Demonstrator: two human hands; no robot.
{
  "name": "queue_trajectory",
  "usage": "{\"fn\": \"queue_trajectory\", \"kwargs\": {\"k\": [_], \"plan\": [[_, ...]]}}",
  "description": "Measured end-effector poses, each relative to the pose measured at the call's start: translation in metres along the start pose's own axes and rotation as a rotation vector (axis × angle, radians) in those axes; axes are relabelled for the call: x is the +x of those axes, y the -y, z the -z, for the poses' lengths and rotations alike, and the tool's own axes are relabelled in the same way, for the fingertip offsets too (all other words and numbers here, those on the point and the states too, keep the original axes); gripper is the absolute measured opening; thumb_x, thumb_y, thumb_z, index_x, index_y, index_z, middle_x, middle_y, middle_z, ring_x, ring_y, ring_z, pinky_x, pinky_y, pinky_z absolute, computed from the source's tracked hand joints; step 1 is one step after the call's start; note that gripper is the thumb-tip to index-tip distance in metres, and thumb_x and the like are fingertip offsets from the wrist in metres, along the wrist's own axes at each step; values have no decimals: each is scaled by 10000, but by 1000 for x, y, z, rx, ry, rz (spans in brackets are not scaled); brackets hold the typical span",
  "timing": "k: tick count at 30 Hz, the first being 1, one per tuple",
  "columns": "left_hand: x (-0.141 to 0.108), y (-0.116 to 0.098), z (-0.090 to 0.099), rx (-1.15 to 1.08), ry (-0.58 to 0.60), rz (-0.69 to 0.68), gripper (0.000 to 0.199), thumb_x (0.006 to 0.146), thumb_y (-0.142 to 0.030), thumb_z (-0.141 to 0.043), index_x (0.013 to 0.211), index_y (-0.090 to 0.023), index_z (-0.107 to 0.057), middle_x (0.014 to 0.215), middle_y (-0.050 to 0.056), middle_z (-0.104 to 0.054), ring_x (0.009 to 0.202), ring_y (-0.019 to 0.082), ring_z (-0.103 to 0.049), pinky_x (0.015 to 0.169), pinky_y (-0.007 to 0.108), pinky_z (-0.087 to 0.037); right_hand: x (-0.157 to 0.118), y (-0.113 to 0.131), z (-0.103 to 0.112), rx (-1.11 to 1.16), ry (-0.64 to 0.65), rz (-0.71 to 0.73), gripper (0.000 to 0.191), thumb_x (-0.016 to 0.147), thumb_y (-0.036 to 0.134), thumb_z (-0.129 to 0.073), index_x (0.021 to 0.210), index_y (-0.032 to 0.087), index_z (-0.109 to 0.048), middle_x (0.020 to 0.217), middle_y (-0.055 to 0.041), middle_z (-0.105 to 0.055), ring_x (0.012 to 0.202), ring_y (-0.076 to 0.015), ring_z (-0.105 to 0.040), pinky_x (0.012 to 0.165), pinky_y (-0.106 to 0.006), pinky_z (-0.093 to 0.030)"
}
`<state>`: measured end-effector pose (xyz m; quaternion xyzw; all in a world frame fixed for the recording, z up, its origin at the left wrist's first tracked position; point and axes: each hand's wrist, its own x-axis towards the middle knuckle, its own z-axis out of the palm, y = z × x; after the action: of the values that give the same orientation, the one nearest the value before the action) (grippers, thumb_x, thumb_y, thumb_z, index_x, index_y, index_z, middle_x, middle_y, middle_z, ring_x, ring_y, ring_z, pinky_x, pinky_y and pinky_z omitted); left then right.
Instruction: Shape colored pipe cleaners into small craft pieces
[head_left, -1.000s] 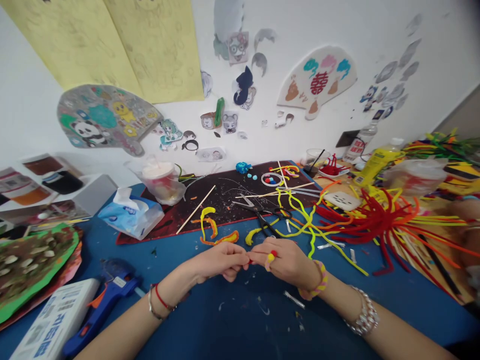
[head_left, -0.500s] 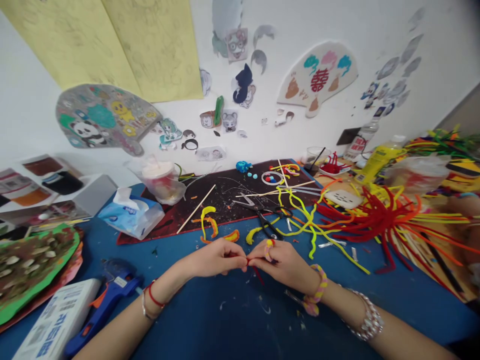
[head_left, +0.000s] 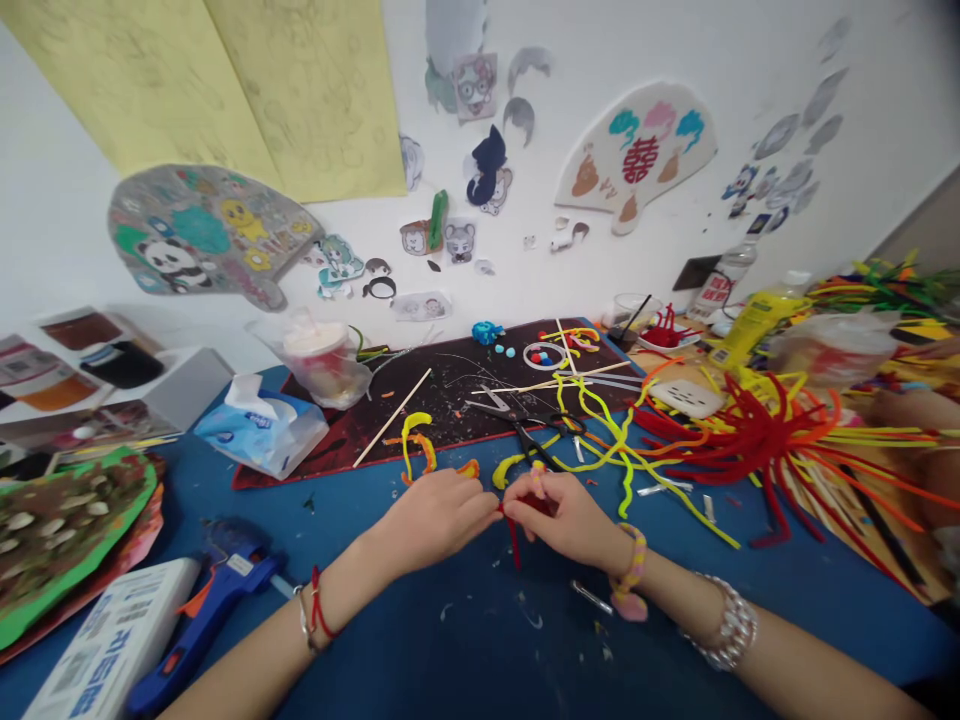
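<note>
My left hand (head_left: pixel 435 518) and my right hand (head_left: pixel 566 520) meet over the blue tabletop, with a short red pipe cleaner (head_left: pixel 514 538) pinched between them. One end of it hangs down below the fingers, and the rest is partly hidden in my right hand. A small yellow pipe cleaner piece (head_left: pixel 538 480) sticks up from my right fingers. Beyond my hands lie black-handled scissors (head_left: pixel 529 438) and tangled yellow pipe cleaners (head_left: pixel 600 450). A curled orange and yellow pipe cleaner piece (head_left: pixel 416 455) is just past my left hand.
A large spray of red, orange and yellow pipe cleaners (head_left: pixel 757 435) spreads to the right. A dark craft mat (head_left: pixel 450 390) lies ahead. To the left are a blue glue gun (head_left: pixel 206 625), a tissue pack (head_left: pixel 262 430) and a plastic cup (head_left: pixel 322 365).
My hands have drawn slightly apart and my left hand has shifted back. More of the red pipe cleaner now shows, hanging below my fingers.
</note>
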<state>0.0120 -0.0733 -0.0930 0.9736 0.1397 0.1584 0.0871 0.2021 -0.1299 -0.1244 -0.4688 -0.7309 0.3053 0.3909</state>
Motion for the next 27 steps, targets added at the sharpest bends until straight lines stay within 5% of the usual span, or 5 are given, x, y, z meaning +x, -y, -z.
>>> {"fn": "queue_trajectory", "kwargs": {"k": [5, 11, 18, 23, 27], "plan": [[4, -3, -5, -783, 188, 445, 332, 874, -360, -335, 803, -143, -576, 642, -6, -535, 541, 79, -490, 508, 190, -387, -2, -1, 10, -458, -41, 502, 178, 845, 141, -400, 862, 168, -576, 789, -49, -628, 740, -132, -557, 665, -251, -449], [5, -1, -16, -1095, 141, 532, 205, 752, -343, -555, 769, -140, -575, 637, -29, -504, 548, 74, -482, 548, 204, -392, -3, -3, 16, -711, 11, 618, 221, 849, 133, -372, 935, 164, -573, 794, -43, -615, 667, -117, -538, 579, -230, -426], [5, -2, -15, -1311, 226, 692, 244, 777, -348, -503, 746, -124, -595, 652, 17, -573, 529, 79, -515, 538, 211, -388, -7, 3, 20, -798, 84, 753, 288, 902, 197, -305, 941, 120, -580, 786, -78, -631, 655, -134, -555, 570, -252, -434], [7, -5, -14, -1209, 212, 678, 147, 751, -267, -525, 755, -134, -589, 635, 0, -559, 550, 85, -517, 532, 204, -385, -8, 4, 17, -707, 132, 593, 281, 890, 193, -328, 941, 181, -605, 812, -65, -644, 703, -143, -571, 617, -263, -445], [7, -10, -9, -598, -3, 403, 163, 795, -230, -463, 737, -151, -594, 646, 2, -549, 615, 106, -499, 576, 224, -387, -5, 3, 14, -469, 10, 404, 218, 851, 196, -415, 821, 203, -630, 817, -46, -657, 775, -152, -581, 690, -283, -461]]}}
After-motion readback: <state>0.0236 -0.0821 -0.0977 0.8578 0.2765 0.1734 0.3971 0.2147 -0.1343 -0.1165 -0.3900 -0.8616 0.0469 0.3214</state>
